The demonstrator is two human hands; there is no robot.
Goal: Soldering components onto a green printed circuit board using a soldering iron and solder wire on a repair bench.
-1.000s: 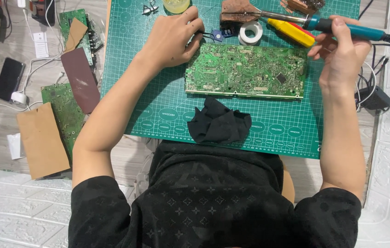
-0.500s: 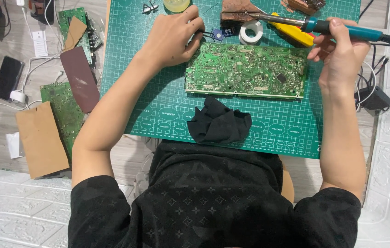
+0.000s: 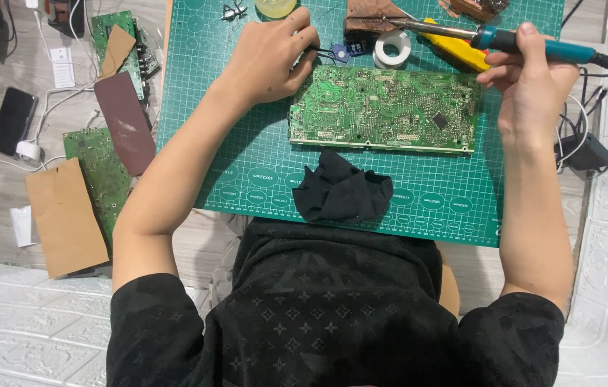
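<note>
I am holding the soldering iron (image 3: 526, 44) in my right hand (image 3: 529, 82), tip at the brown sponge (image 3: 372, 13) at twelve o'clock, while my left hand (image 3: 268, 57) is pinching a small blue component (image 3: 340, 51) just beyond the green circuit board (image 3: 386, 109), judging that tinning comes before touching a joint.

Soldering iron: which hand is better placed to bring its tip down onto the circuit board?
The right. The right hand already holds the soldering iron just above the circuit board. The left hand rests at the board's top-left corner, fingers by a small blue part.
</note>
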